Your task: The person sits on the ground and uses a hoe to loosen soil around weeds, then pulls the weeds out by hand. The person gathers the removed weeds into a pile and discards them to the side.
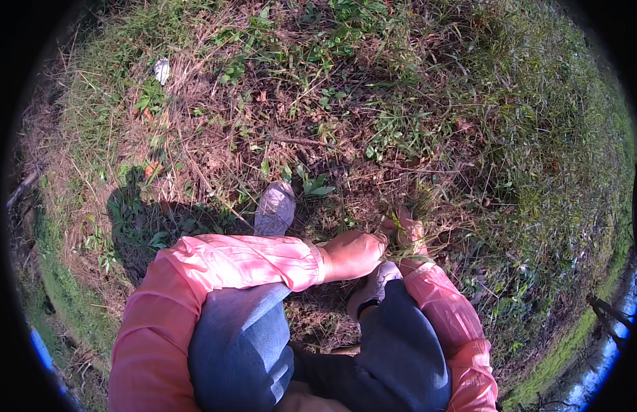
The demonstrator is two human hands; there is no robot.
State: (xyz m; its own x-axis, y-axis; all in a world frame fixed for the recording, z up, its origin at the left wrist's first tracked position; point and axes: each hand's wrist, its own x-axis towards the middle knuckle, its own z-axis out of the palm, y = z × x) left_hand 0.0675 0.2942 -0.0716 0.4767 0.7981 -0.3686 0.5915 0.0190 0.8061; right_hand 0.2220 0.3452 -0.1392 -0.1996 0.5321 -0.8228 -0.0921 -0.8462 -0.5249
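Note:
My left hand (pixel 353 255) reaches across from the left, its fingers curled in at the edge of a small bunch of grass blades (pixel 419 246). Facing it, my right hand (pixel 412 232) is closed around the same bunch, and some blades stick out past the fingers on the right. The two hands almost touch, low over the ground just ahead of my right shoe (pixel 374 288). Left fingertips are partly hidden by the hand itself and the grass.
Weeds and dry stalks cover the ground (pixel 297 118). My left shoe (pixel 275 208) stands beside a broad-leaved seedling (pixel 317 186). A thin stick (pixel 303 141) lies ahead. A white scrap (pixel 162 70) sits at upper left. Taller grass (pixel 555 154) grows at right; bare branches (pixel 609 319) show at the rim.

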